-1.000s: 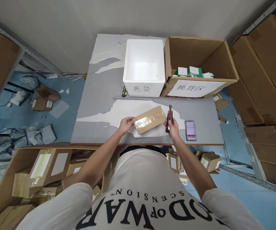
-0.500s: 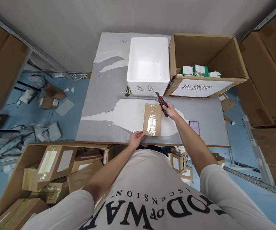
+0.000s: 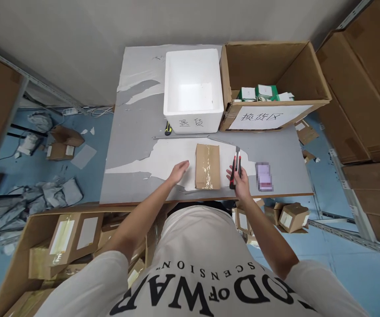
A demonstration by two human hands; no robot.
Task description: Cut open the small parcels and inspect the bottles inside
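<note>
Grey tabletop (image 3: 130,132) w/ torn white patches (image 3: 170,154) bears a white foam box (image 3: 209,123). Directly in front of foam box we've got a brown carton (image 3: 207,169): small, rectangular cardbd, glossy clear tape (image 3: 207,159) running lengthwise down its top. Our L hand (image 3: 178,172), also in front of foam box, is loose & empty, beside carton but apart; our R hand (image 3: 240,182), front-right of foam box, is wrapped round a red/blk cutter (image 3: 237,160).

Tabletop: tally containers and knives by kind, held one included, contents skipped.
White foam box: 1
Large open cardboard box: 1
Taped carton: 1
Knives: 2 (yellow-black knife; red-black knife in the right hand)
Total: 5
</note>
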